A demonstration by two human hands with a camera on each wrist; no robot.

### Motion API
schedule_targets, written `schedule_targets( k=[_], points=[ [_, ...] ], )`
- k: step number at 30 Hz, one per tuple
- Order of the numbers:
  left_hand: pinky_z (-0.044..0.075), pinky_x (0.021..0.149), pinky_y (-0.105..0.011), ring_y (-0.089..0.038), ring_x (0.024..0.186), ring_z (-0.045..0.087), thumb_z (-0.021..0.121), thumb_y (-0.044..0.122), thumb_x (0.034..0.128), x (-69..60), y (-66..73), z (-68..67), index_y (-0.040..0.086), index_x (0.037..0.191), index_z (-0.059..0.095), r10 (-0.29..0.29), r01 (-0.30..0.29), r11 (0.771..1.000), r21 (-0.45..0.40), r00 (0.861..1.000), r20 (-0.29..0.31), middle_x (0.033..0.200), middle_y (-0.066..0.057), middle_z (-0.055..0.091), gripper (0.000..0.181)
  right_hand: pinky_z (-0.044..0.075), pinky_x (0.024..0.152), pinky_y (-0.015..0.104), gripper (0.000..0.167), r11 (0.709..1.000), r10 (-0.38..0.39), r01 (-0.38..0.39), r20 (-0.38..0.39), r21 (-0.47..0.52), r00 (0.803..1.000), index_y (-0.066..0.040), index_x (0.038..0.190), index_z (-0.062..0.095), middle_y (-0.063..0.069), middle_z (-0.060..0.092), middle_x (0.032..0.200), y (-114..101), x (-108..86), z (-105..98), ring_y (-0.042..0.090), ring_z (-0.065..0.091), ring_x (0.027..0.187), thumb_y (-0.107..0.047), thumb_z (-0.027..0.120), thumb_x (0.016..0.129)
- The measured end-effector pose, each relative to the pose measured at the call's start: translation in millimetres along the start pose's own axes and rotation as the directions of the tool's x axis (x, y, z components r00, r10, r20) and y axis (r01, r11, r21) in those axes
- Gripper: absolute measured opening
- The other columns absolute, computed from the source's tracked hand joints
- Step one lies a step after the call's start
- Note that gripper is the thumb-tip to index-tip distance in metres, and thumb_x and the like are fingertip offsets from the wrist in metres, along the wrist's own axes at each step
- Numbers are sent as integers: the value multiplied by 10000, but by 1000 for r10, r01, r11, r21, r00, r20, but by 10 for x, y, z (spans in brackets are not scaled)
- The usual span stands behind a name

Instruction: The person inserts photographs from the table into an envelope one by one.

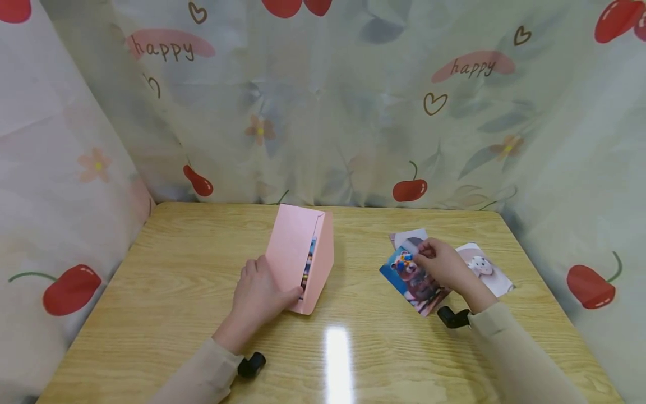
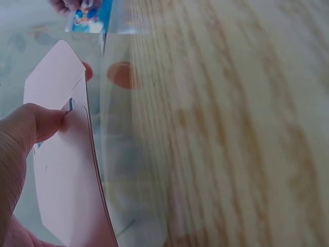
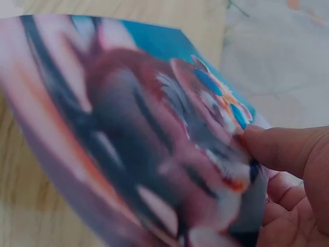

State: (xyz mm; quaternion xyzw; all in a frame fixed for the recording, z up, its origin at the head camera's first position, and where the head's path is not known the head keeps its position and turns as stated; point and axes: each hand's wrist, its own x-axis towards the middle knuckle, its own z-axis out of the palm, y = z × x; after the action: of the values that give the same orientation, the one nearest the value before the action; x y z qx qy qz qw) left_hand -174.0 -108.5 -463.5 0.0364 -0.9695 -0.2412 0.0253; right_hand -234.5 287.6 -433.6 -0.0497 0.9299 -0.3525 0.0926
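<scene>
A pink envelope [image 1: 294, 241] with its flap [image 1: 323, 258] raised stands left of centre on the table. My left hand [image 1: 259, 292] grips it by its near left side, the thumb [image 2: 49, 123] at the mouth. Inside the mouth a strip of a colourful picture [image 1: 308, 264] shows. On the right, my right hand [image 1: 444, 266] pinches a picture card [image 1: 416, 280] by its edge between thumb and fingers. The card shows a furry animal in blue sunglasses [image 3: 208, 82] on a blue background, and it is held tilted.
Behind the held card lies another card [image 1: 419, 233], partly hidden. A card with a white animal [image 1: 481, 266] lies right of my right hand, its left part covered by the hand. The wooden table [image 1: 192, 252] meets a patterned curtain [image 1: 313, 140] at the back and sides.
</scene>
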Motion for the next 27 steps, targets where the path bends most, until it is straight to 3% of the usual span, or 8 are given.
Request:
schedule_targets(
  k=[5, 10, 19, 27],
  points=[
    [440, 751, -427, -300, 936, 443, 758, 635, 615, 5, 5, 9, -77, 1267, 394, -6, 6, 1000, 5, 1000, 7, 1090, -192, 443, 1032, 441, 575, 329, 276, 991, 22, -20, -16, 130, 1000, -53, 1098, 509, 116, 566, 943, -101, -2, -11, 229, 497, 722, -287, 583, 970],
    [438, 745, -416, -293, 926, 440, 752, 642, 618, 6, 1, 30, -76, 1267, 399, 2, -2, 1000, 17, 1000, 6, 1078, -186, 450, 1030, 457, 693, 345, 364, 961, 54, -35, -62, 274, 997, -23, 1111, 498, 125, 561, 967, -206, 15, -11, 231, 505, 832, -333, 606, 954],
    [440, 743, -416, -293, 921, 444, 743, 648, 617, 12, -14, 52, -77, 1249, 409, 13, -13, 999, 36, 1000, -5, 1068, -186, 458, 1018, 442, 854, 413, 483, 899, 119, -45, -144, 436, 982, -33, 1148, 471, 134, 558, 1070, -404, 26, -7, 232, 520, 939, -428, 630, 920],
    [449, 744, -422, -307, 913, 454, 737, 655, 611, 9, -3, 54, -89, 1218, 430, 56, -54, 997, 60, 998, -41, 1048, -199, 466, 1008, 484, 813, 258, 447, 835, 132, 13, -223, 551, 966, -35, 1157, 446, 125, 550, 1099, -552, 41, -5, 186, 551, 954, -391, 605, 941]
  ],
)
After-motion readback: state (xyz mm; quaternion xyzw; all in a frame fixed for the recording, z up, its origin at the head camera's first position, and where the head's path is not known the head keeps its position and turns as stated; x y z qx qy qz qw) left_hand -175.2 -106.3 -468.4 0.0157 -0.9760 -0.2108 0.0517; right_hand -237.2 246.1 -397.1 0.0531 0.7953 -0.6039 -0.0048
